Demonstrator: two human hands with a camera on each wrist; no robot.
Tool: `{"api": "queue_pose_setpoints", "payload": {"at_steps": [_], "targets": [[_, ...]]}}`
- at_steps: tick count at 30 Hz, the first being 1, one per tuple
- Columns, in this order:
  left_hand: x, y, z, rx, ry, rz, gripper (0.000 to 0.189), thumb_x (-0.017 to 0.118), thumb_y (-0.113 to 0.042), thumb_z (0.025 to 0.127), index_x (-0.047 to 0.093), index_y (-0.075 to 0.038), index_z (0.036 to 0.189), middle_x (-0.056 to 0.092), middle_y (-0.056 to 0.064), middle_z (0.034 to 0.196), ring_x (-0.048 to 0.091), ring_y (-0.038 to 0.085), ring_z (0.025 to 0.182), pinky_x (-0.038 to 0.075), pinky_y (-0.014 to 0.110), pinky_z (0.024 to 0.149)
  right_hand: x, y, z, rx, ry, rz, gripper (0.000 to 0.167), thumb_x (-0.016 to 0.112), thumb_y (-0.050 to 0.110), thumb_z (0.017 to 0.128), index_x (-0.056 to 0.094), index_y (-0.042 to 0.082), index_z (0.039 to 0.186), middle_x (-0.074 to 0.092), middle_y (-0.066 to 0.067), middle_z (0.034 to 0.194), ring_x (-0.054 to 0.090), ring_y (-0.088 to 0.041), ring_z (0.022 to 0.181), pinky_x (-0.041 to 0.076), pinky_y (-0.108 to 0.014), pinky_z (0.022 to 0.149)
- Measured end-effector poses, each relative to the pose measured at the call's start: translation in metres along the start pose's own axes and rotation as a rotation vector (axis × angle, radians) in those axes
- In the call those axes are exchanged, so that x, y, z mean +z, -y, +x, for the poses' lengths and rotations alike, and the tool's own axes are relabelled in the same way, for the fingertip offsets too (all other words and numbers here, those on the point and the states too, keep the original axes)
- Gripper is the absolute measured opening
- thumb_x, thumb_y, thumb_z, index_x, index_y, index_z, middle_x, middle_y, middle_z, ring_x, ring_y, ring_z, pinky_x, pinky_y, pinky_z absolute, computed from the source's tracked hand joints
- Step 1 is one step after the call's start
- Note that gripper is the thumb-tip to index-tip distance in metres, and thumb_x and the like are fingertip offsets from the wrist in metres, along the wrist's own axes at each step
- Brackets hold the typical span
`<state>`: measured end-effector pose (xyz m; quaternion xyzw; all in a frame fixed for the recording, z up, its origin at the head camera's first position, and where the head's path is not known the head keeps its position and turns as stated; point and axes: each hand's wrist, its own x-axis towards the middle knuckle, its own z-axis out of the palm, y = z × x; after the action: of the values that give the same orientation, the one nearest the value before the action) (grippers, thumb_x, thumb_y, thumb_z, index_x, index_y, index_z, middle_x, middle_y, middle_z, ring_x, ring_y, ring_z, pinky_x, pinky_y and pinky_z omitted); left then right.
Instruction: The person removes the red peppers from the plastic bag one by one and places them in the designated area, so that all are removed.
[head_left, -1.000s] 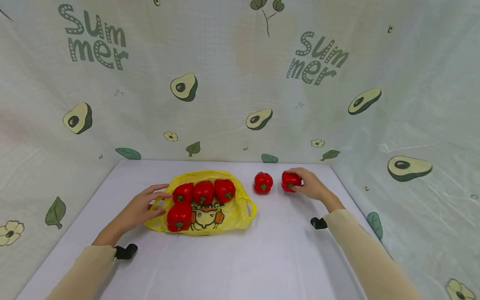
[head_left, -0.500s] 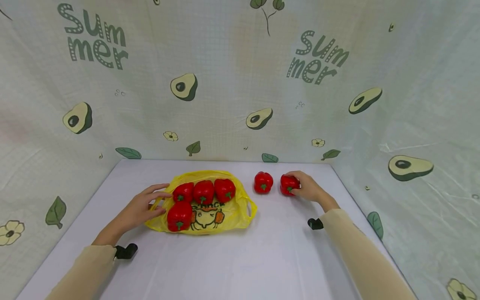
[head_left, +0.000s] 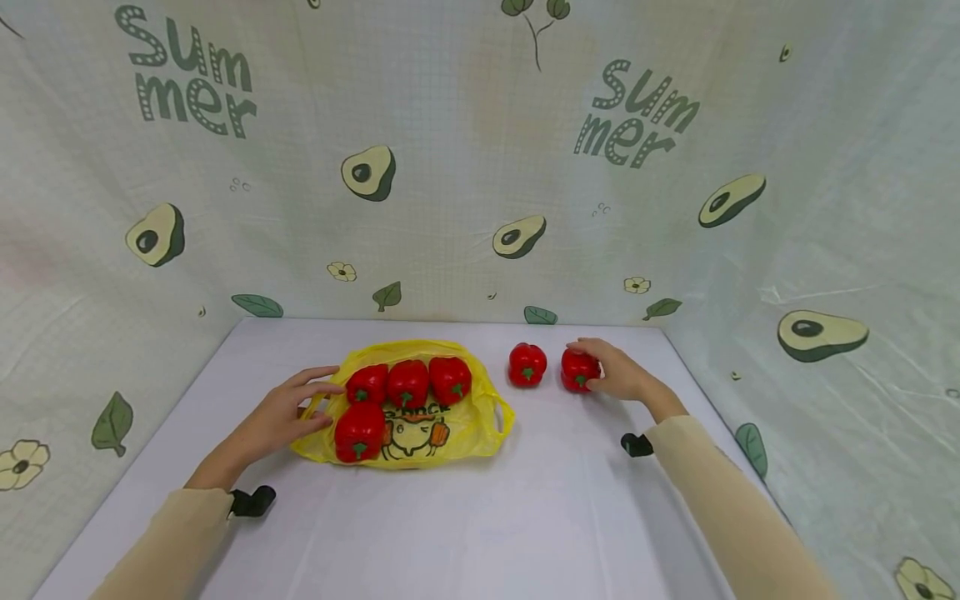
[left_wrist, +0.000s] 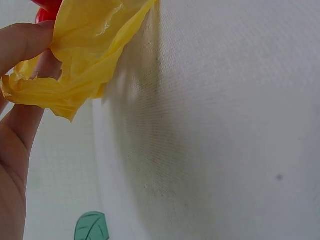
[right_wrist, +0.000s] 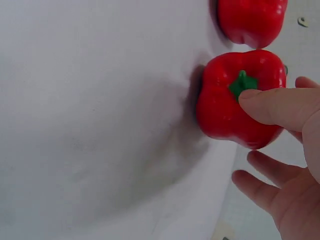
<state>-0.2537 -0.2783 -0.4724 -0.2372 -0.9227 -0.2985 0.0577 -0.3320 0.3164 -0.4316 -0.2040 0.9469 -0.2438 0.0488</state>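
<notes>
A yellow plastic bag [head_left: 450, 446] with a cartoon print lies spread on the table, with several red bell peppers [head_left: 360, 433] on it. My left hand [head_left: 277, 421] is at its left end, fingers spread, around the handle loop; in the left wrist view fingers [left_wrist: 22, 45] touch the yellow film. At the right, my right hand [head_left: 622, 375] is around a red bell pepper [head_left: 577, 371] standing on the table. In the right wrist view the thumb lies over its green stem [right_wrist: 243, 86], and the other visible fingertips stand apart from it.
Another red bell pepper [head_left: 527, 365] stands between the bag and the right hand's pepper. The white table [head_left: 457, 533] ends at a patterned cloth backdrop [head_left: 442, 108] behind and at both sides.
The right hand brought its pepper slightly left and nearer, down on the table. Since then the hand has shifted slightly right, while the pepper stayed. The left hand and bag have not moved.
</notes>
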Motion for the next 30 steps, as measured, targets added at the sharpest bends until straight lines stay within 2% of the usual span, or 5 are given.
{"api": "queue_pose_setpoints", "payload": {"at_steps": [6, 14, 23, 30], "targets": [[0.0, -0.002, 0.001, 0.006, 0.003, 0.002, 0.046, 0.084, -0.007, 0.091, 0.071, -0.014, 0.134, 0.047, 0.016, 0.16, 0.044, 0.047, 0.144, 0.054, 0.063, 0.103, -0.01, 0.031, -0.001, -0.028, -0.056, -0.108, 0.067, 0.074, 0.002, 0.097, 0.05, 0.012, 0.158, 0.038, -0.022, 0.165, 0.036, -0.046, 0.15, 0.052, -0.063, 0.107], [0.0, 0.0, 0.002, -0.016, 0.008, -0.021, 0.046, 0.084, -0.009, 0.092, 0.07, -0.015, 0.136, 0.045, 0.016, 0.162, 0.042, 0.048, 0.146, 0.055, 0.064, 0.101, -0.016, 0.109, -0.002, -0.186, -0.161, -0.197, 0.055, 0.074, 0.007, 0.097, 0.06, 0.013, 0.15, 0.047, -0.018, 0.16, 0.042, -0.042, 0.147, 0.049, -0.063, 0.112], [0.0, 0.001, 0.003, -0.01, 0.014, -0.029, 0.046, 0.083, -0.008, 0.092, 0.07, -0.014, 0.136, 0.045, 0.016, 0.162, 0.042, 0.047, 0.146, 0.054, 0.064, 0.102, 0.02, 0.174, 0.008, -0.347, -0.171, -0.139, 0.053, 0.075, 0.011, 0.098, 0.061, 0.017, 0.149, 0.047, -0.012, 0.162, 0.045, -0.037, 0.147, 0.05, -0.055, 0.114], [0.0, 0.002, 0.002, -0.003, 0.006, -0.036, 0.046, 0.083, -0.007, 0.092, 0.07, -0.013, 0.135, 0.045, 0.016, 0.161, 0.042, 0.048, 0.146, 0.054, 0.065, 0.102, 0.064, 0.216, 0.021, -0.397, -0.073, -0.037, 0.054, 0.073, 0.017, 0.101, 0.057, 0.02, 0.153, 0.043, -0.007, 0.165, 0.044, -0.029, 0.149, 0.05, -0.047, 0.115]]}}
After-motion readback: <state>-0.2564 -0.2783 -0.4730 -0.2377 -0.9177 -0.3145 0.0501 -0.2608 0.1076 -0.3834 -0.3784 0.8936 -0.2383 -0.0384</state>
